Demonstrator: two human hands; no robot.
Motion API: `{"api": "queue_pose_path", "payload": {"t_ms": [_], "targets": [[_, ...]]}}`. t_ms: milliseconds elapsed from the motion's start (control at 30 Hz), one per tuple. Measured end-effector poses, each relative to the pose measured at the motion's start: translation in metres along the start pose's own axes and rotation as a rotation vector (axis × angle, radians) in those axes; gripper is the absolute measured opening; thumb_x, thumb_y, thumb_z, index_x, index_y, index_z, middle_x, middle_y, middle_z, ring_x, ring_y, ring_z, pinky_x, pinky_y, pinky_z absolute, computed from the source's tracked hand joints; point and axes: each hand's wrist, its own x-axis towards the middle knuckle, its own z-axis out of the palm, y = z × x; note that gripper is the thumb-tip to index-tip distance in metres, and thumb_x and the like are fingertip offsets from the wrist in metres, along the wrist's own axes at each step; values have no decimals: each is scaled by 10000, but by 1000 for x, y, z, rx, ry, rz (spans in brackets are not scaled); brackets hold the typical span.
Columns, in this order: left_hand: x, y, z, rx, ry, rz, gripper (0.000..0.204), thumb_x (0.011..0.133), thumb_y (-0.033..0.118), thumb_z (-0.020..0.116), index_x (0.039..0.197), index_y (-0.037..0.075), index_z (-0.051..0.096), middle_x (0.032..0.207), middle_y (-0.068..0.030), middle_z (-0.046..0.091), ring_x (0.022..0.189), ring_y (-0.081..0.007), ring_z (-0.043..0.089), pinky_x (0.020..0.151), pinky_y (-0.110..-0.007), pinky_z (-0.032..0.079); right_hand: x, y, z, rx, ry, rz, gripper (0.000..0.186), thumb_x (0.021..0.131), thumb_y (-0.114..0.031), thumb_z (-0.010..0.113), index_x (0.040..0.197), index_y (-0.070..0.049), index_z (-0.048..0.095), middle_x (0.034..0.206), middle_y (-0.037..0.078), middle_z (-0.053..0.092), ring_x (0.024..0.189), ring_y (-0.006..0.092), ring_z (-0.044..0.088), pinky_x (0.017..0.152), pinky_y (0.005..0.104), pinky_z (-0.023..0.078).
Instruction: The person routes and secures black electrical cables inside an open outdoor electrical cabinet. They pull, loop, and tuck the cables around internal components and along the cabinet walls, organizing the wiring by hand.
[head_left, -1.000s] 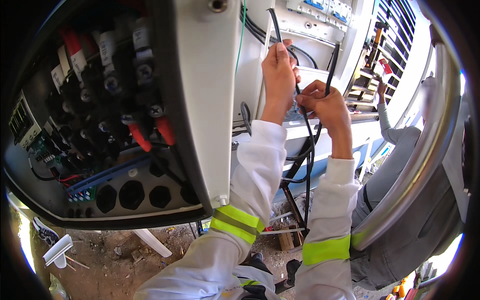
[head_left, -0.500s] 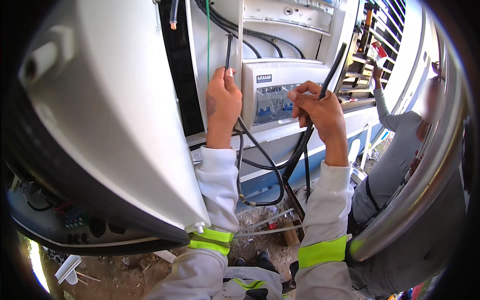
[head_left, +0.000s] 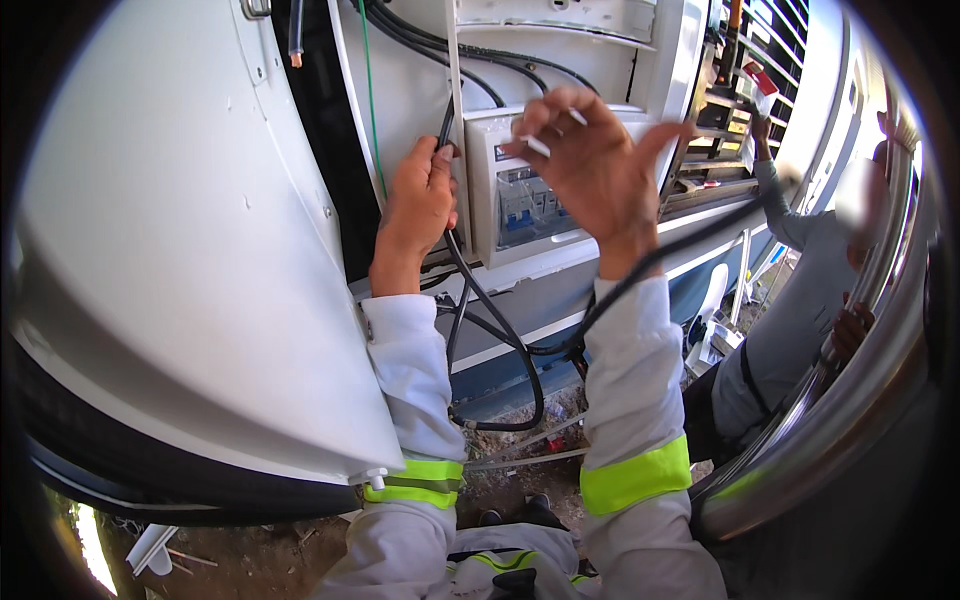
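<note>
My left hand [head_left: 415, 200] is closed around a black cable [head_left: 490, 298], whose upper end reaches into the white electrical box [head_left: 395, 95]. Below the hand the cable hangs down in a loop. My right hand [head_left: 590, 160] is raised with its fingers spread, blurred by motion, in front of the breaker panel [head_left: 482, 190]. Behind its clear cover, blue and white breakers [head_left: 518, 205] show in part. A second thick black cable [head_left: 690, 240] crosses my right wrist and sticks out to the right, its end blurred.
A large white metal door or cover [head_left: 190, 250] fills the left side. Several black cables [head_left: 420, 40] and a green wire [head_left: 371, 110] run inside the box. At the right another person [head_left: 790, 300] stands near a curved metal rail [head_left: 800, 450]. Debris lies on the ground [head_left: 260, 555].
My right hand has let go of the thick cable, opened and moved up and left. That cable has swung down to the right. My left hand still grips its cable, slightly lower.
</note>
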Motion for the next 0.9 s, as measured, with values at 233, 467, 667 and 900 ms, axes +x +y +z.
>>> {"api": "queue_pose_path", "payload": {"t_ms": [233,467,667,900], "targets": [[-3,-9,5,36,43,7,224,1110,233,437,1106,47,562,670,-3,453,491,-99,424,460,-299,408,33,40,-8,-1682,663,186,201,894,-189,714,1015,-32,749,883,117,769,789,251,728,776,356,568],[-2,1,11,86,80,-8,222,1107,238,448,1126,45,558,673,32,400,509,-56,360,458,-253,370,47,26,-47,-1896,323,166,345,814,-94,666,1141,-159,753,929,86,724,878,284,682,829,404,550],[-6,-9,6,193,103,30,188,1076,228,468,1105,64,554,718,-86,571,583,-200,570,584,-369,476,47,20,-42,-1933,263,251,374,852,-118,672,1216,-180,735,903,87,693,864,291,662,819,400,538],[-9,-16,6,374,192,192,211,930,175,531,1114,74,554,907,-191,688,824,-354,686,766,-429,513,53,42,-26,-1703,620,461,272,851,-200,588,1019,-82,767,944,205,737,875,410,698,828,437,570]]}}
